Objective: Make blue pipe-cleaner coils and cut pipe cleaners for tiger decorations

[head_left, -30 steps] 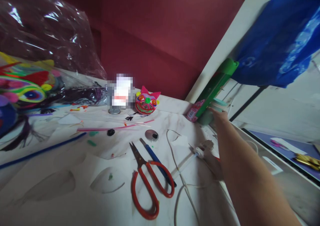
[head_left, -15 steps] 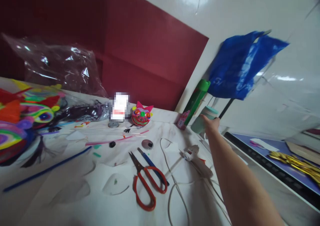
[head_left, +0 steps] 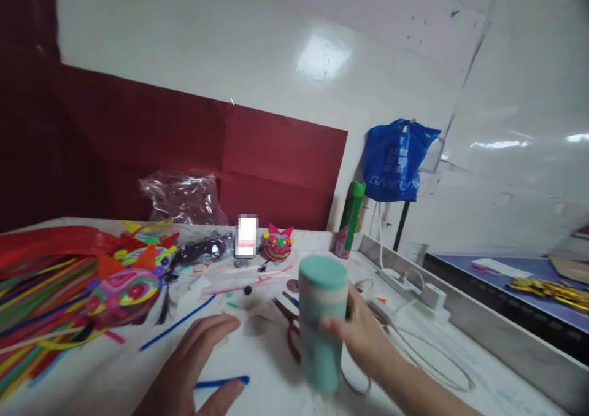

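My right hand (head_left: pixel 361 330) is wrapped round a mint-green tumbler (head_left: pixel 322 318) with a green lid and a pale band. The tumbler is upright in front of me and hides part of the red-handled scissors (head_left: pixel 292 330). To its left, my left hand (head_left: pixel 202 354) has thumb and fingers spread apart with nothing between them, and does not touch the tumbler. A short blue pipe cleaner (head_left: pixel 225 381) shows between its thumb and fingers, on the table. A longer blue pipe cleaner (head_left: pixel 177 323) lies beyond that hand.
Colourful pipe cleaners (head_left: pixel 37 305) and a decorated animal head (head_left: pixel 131 293) cover the left side. At the back are a phone (head_left: pixel 247 237), a small pink animal head (head_left: pixel 278 243) and a green spray can (head_left: pixel 350 219). Cables and a power strip (head_left: pixel 398 281) run along the right edge.
My right hand has brought the tumbler from the back right corner to the middle in front of me. My left hand has come into view, and the camera has tilted upward.
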`<act>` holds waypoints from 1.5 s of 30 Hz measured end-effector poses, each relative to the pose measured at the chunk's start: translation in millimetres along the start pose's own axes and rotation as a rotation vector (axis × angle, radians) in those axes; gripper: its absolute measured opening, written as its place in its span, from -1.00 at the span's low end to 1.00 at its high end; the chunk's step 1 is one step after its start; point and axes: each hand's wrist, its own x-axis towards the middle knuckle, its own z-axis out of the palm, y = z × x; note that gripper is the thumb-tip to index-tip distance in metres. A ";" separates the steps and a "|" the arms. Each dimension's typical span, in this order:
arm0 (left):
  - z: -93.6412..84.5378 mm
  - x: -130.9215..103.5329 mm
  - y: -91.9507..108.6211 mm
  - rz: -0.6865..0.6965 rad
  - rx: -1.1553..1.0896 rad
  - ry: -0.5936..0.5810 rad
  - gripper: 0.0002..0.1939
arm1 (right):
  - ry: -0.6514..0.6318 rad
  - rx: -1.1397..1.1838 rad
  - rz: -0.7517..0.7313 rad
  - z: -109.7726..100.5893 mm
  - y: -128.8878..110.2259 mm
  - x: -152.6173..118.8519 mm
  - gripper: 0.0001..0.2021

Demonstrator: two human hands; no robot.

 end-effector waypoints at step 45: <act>-127.6 55.0 93.9 0.279 0.096 -0.828 -0.31 | -0.223 0.291 -0.067 111.5 -22.6 -108.5 -0.23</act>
